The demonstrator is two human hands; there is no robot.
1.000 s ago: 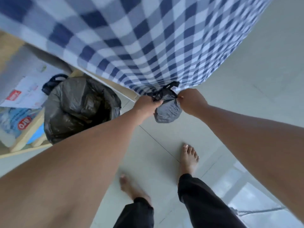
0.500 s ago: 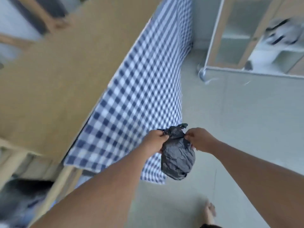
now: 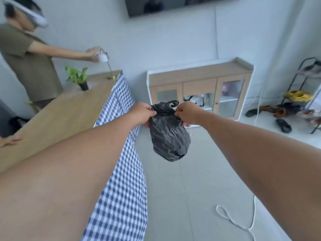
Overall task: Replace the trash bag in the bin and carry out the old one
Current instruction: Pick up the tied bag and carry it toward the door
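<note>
Above the floor [image 3: 199, 188], hands [image 3: 141, 113] [image 3: 186, 113] pinch a hanging trash bag [image 3: 169, 136].

A home living area: wooden table [image 3: 57, 119] with checked cloth [image 3: 121, 171], glass-door cabinet [image 3: 199, 87], shoe rack [image 3: 302, 87].

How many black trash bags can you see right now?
1. The black trash bag hangs in mid-air above the floor, pinched at its tied top by the left hand and the right hand. The bin is out of view, so any other bag is unseen.
</note>
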